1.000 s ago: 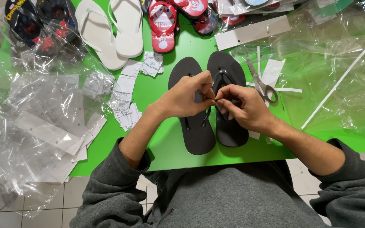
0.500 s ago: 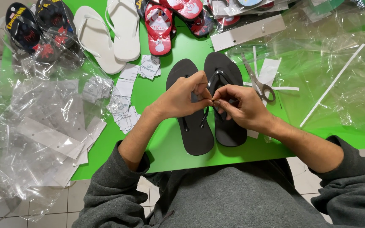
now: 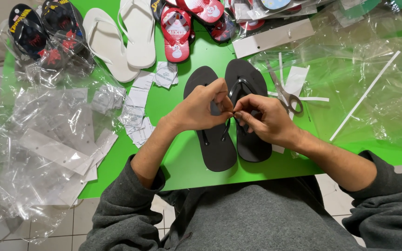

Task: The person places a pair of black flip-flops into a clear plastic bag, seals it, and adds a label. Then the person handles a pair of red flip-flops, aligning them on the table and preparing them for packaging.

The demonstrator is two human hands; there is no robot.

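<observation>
You are looking down at a bright green table (image 3: 187,172) where two white rubber flip-flops (image 3: 122,39) are lying top left, a red patterned flip-flop (image 3: 176,35) beside them. Metal scissors (image 3: 287,95) are resting right of centre, crumpled clear plastic bags (image 3: 38,153) are spreading left, and small white paper tags (image 3: 138,109) are lying between.

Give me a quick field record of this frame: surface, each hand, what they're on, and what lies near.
surface: green table
left hand: fingertips pinched, meeting the right hand over the black flip-flops
right hand: fingertips pinched against the left, at the straps
held item: too small to tell
pair: side by side, soles down, straps up
scissors: on table, just right of the pair
white flip-flops: far left of the pair
clear plastic bags: heaped at left edge
</observation>
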